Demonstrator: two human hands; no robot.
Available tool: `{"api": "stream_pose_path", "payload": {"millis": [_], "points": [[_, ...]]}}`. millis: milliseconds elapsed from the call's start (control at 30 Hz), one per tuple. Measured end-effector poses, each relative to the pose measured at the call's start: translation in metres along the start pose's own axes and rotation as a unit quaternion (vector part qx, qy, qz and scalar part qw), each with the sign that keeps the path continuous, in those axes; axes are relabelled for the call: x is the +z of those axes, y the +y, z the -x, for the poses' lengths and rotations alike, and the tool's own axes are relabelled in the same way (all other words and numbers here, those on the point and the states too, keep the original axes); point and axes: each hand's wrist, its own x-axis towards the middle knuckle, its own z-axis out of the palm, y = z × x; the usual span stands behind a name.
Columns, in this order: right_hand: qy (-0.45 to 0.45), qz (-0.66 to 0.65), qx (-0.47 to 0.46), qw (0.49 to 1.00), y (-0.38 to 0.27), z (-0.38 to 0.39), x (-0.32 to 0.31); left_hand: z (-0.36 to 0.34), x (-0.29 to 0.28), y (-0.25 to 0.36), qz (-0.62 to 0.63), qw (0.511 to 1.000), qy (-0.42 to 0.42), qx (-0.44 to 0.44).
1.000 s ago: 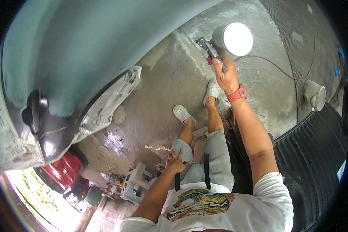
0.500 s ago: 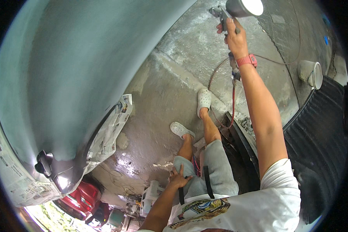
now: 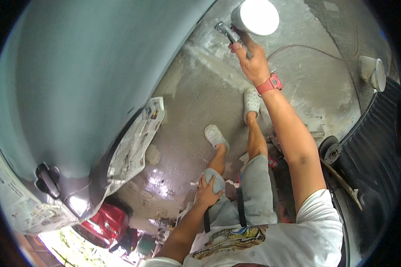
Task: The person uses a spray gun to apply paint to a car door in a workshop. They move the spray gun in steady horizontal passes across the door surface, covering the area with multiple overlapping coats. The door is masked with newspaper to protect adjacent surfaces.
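My right hand [image 3: 255, 66], with a red watch [image 3: 271, 84] at its wrist, is wrapped round the grip of a metal spray gun [image 3: 231, 36]. A white-topped paint cup [image 3: 256, 17] sits on the gun. The gun's nozzle end points left, toward the edge of a grey-green car panel [image 3: 89, 80], with a gap between them. My left hand [image 3: 206, 193] rests on my left knee with its fingers spread, holding nothing. Lower on the panel is a dark door handle [image 3: 48, 180]. Newspaper [image 3: 136, 144] hangs along the panel's lower edge.
A thin hose [image 3: 294, 46] curves over the concrete floor [image 3: 182, 111]. At right stand a pale bucket [image 3: 373, 73] and a black ribbed sheet [image 3: 374, 147], with a round metal disc [image 3: 331, 152] and a stick [image 3: 343, 183] near it. A red car [image 3: 106, 224] is at lower left.
My right hand has moved the spray gun left and a little nearer to me, closer to the panel's edge. The view has shifted slightly. My left hand stays on the knee.
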Motion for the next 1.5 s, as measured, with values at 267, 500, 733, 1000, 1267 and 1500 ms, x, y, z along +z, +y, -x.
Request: {"api": "stream_pose_path", "payload": {"millis": [267,500,733,1000,1267,1500], "points": [[-0.165,0.010,0.008,0.986,-0.035,0.152,0.086,0.002,-0.009,-0.016,-0.026,0.999,0.039,0.021],[-0.276,-0.046,-0.064,0.958,-0.057,0.224,0.154,0.000,0.004,-0.030,-0.041,0.999,0.033,0.004],[-0.343,-0.078,-0.018,0.936,-0.064,0.220,0.161,-0.004,-0.003,-0.027,-0.050,0.998,0.032,0.000],[-0.219,-0.049,0.059,0.973,-0.012,0.129,0.100,-0.037,0.005,0.039,-0.066,0.967,0.146,0.198],[-0.037,-0.073,0.045,0.996,0.060,0.015,0.028,-0.079,-0.019,0.205,0.032,0.914,0.002,0.405],[0.014,-0.122,0.088,0.989,0.124,-0.083,-0.033,-0.117,-0.030,0.250,0.034,0.944,0.028,0.328]]}}
